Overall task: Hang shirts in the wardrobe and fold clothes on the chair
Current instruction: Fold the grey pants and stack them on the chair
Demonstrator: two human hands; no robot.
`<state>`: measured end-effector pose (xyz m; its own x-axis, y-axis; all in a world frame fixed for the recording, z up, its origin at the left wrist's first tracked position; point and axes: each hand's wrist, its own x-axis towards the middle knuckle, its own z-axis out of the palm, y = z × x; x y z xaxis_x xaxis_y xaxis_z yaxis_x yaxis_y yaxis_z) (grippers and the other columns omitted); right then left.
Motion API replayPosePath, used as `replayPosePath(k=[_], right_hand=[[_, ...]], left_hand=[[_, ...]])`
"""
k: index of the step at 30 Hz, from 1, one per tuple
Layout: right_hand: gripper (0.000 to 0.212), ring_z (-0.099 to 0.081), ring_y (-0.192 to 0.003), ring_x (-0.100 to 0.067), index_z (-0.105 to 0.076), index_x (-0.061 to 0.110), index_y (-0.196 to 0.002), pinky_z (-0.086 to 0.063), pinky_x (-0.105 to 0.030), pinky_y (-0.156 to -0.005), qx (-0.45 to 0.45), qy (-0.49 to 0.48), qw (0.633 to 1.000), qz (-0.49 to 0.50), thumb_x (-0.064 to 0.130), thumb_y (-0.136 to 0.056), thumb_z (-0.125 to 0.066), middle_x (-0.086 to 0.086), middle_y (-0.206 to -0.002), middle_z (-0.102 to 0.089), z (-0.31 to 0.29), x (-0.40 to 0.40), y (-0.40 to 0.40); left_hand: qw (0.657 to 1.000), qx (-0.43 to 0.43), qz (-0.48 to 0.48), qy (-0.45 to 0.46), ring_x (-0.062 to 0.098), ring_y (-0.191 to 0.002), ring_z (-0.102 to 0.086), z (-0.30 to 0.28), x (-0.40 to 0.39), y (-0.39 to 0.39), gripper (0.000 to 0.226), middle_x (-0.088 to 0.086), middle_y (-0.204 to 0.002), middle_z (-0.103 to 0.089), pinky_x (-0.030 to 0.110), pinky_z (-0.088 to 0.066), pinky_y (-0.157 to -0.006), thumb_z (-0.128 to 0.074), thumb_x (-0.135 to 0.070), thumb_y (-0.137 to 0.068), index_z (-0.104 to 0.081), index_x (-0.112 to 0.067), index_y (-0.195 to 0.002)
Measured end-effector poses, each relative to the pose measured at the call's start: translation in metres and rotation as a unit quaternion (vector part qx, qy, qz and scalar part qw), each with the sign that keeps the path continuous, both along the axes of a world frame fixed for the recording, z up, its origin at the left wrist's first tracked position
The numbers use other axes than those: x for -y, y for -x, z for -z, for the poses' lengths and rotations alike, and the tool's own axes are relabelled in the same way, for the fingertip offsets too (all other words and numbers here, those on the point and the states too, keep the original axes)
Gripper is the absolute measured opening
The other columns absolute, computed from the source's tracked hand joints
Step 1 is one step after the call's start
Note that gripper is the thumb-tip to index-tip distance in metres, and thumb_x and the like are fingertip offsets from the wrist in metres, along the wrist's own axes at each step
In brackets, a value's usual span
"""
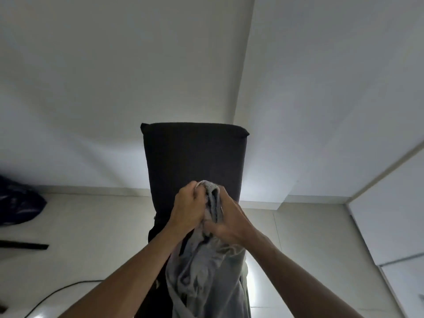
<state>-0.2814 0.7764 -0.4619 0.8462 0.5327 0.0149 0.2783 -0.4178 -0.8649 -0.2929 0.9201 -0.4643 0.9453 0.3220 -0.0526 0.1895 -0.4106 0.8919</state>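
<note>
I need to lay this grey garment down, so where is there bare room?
Bare floor lies left of the chair, between the dark bag and the cable, and also right of the chair. Both hands crowd the grey garment.

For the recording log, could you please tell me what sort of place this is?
Probably a room in a home, perhaps a bedroom. A dark chair stands by plain white walls on a tiled floor, and both hands hold a grey garment over it.

No readable text, labels or numbers anywhere.
</note>
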Motion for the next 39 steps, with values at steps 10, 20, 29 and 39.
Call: replayPosePath(k=[10,20,29,39], right_hand=[[0.013,-0.06,-0.076,-0.021,-0.053,0.025,-0.084,-0.052,-0.033,-0.066,0.012,0.161,0.986,0.033,0.027,-0.072,-0.057,0.005,-0.082,-0.062,-0.184,0.074,0.088],[0.02,-0.06,-0.077,-0.018,-0.068,0.01,-0.078,-0.049,-0.035,-0.071,0.073,0.013,0.997,0.001,-0.001,-0.079,-0.052,-0.004,-0.081,-0.069,-0.316,0.142,0.143],[0.017,-0.05,-0.063,-0.025,-0.055,-0.002,-0.068,-0.043,-0.034,-0.055,0.218,0.199,0.954,-0.058,0.009,-0.079,-0.048,-0.016,-0.069,-0.061,-0.431,0.112,0.173],[0.029,-0.063,-0.085,-0.019,-0.073,0.017,-0.087,-0.053,-0.032,-0.074,0.261,0.245,0.933,-0.019,0.042,-0.074,-0.081,0.001,-0.087,-0.068,-0.494,0.097,0.198]], left_hand=[[0.994,0.082,0.028,0.064,0.02,-0.065,-0.058,-0.209,0.064,0.117,0.035,0.021,-0.072,-0.061,0.038,-0.05,-0.061,-0.044,-0.016,-0.1,-0.058,0.008,-0.079],[0.992,0.124,0.004,-0.023,0.017,-0.067,-0.062,-0.334,0.058,0.223,0.026,0.004,-0.074,-0.068,0.028,-0.05,-0.059,-0.07,-0.036,-0.09,-0.065,-0.011,-0.092],[0.965,0.141,0.222,0.012,0.015,-0.097,-0.067,-0.367,0.086,0.274,0.07,0.008,-0.116,-0.062,0.027,-0.058,-0.075,-0.081,-0.033,-0.064,-0.049,-0.024,-0.126],[0.938,0.34,-0.01,-0.07,0.018,-0.064,-0.057,-0.407,0.032,0.277,0.018,0.006,-0.071,-0.069,0.035,-0.048,-0.061,-0.064,-0.031,-0.078,-0.072,-0.015,-0.079]])
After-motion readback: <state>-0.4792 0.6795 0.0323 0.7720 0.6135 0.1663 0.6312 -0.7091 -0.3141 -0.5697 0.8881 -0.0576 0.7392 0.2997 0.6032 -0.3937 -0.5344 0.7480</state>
